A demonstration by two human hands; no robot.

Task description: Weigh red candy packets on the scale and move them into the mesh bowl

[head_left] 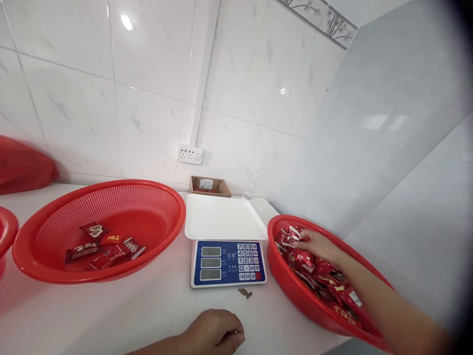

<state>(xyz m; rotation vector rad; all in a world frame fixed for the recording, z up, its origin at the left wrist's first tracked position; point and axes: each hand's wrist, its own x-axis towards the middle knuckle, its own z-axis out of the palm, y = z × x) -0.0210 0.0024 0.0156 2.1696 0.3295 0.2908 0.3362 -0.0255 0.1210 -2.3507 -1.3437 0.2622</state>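
Observation:
My left hand (pixel 216 331) rests curled on the white table, in front of the scale, with nothing visible in its fingers. My right hand (pixel 320 245) reaches into the red basket on the right (pixel 271 256), its fingers and thumb closed on a red candy packet (pixel 291 236) at the far left side of the pile. More red wrapped packets (pixel 334 286) fill that basket under my forearm. Between my hands stands a digital scale (pixel 229 264) with a blue keypad panel. Its white weighing pan (pixel 223 217) has no packets on it.
A larger red basket (pixel 148 190) at the left holds several packets (pixel 111 240). Another red basket rim (pixel 7 227) and a red bag (pixel 22 165) are at the far left. A cardboard box (pixel 221 187) stands behind the scale. A small brown scrap (pixel 245 293) lies before it.

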